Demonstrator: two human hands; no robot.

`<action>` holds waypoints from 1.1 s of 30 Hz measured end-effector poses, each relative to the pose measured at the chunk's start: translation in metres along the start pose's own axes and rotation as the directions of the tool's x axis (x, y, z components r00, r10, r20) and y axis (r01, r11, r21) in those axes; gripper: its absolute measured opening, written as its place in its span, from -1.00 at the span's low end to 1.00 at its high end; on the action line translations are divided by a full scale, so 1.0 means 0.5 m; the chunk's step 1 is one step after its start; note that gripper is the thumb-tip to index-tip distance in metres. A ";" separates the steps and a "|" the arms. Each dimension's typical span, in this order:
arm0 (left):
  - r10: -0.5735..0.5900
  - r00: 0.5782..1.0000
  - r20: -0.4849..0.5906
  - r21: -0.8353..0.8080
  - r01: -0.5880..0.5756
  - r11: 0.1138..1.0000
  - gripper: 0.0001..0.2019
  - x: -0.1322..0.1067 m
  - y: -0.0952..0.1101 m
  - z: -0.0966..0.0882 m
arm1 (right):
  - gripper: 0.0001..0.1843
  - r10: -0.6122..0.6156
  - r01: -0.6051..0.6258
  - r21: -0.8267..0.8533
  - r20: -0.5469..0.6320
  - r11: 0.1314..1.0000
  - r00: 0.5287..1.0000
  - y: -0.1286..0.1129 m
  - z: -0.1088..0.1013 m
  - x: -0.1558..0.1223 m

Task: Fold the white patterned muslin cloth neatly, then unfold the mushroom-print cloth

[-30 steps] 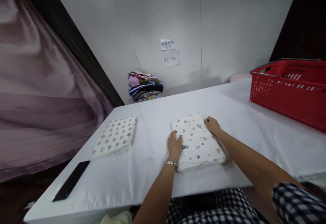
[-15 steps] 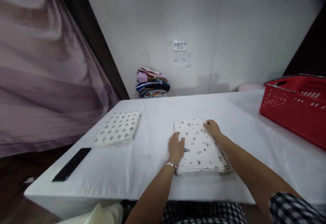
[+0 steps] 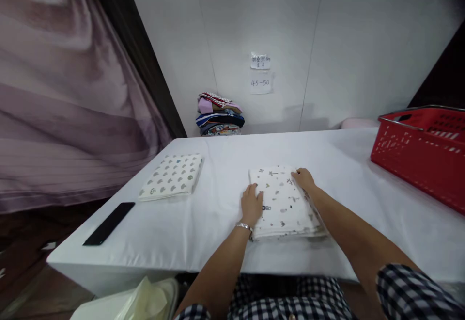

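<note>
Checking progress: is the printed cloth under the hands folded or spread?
Folded: the printed cloth is a compact rectangle, layers showing along its near edge.

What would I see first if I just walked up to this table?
Probably the hands: the left hand and right hand rest on opposite edges of a folded white cloth with tiny prints, in the middle of the table. Then the bright red basket at the right end, and a second folded cloth, spotted, toward the left.
</note>
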State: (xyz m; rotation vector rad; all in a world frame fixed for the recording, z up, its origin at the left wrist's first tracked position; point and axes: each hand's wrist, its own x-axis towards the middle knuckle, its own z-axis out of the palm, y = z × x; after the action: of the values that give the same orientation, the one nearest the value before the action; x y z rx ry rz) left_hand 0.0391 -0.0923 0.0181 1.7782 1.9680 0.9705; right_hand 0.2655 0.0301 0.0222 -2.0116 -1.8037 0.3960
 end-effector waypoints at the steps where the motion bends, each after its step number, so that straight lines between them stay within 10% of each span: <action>1: 0.004 1.000 0.004 -0.002 -0.004 1.000 -0.57 0.001 0.000 -0.002 | -0.66 0.004 -0.004 0.012 0.007 1.000 1.000 0.000 -0.001 -0.002; 9: -0.172 0.980 0.095 -0.083 0.180 0.980 -0.48 0.037 -0.003 -0.010 | -0.50 -0.028 0.022 0.117 0.047 0.993 0.999 0.028 -0.015 -0.120; 16: -0.099 0.993 0.059 0.059 0.096 0.994 -0.51 0.032 0.006 -0.008 | -0.48 -0.101 0.103 0.229 -0.022 0.968 0.995 0.092 -0.013 -0.256; 25: -0.229 0.958 0.175 -0.009 0.234 0.972 -0.49 -0.002 0.016 -0.046 | -0.47 -0.416 0.416 -0.011 -0.046 0.909 0.908 0.063 -0.029 -0.346; 33: -0.218 0.955 0.201 0.029 0.216 0.976 -0.38 -0.030 0.008 -0.047 | -0.53 -0.439 0.444 -0.041 0.091 0.895 0.894 0.072 -0.028 -0.390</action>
State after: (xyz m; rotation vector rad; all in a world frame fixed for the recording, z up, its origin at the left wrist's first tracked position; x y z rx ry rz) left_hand 0.0299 -0.1131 0.0345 1.5548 1.9858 0.6830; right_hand 0.2794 -0.1673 0.0059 -1.5663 -2.2705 0.2846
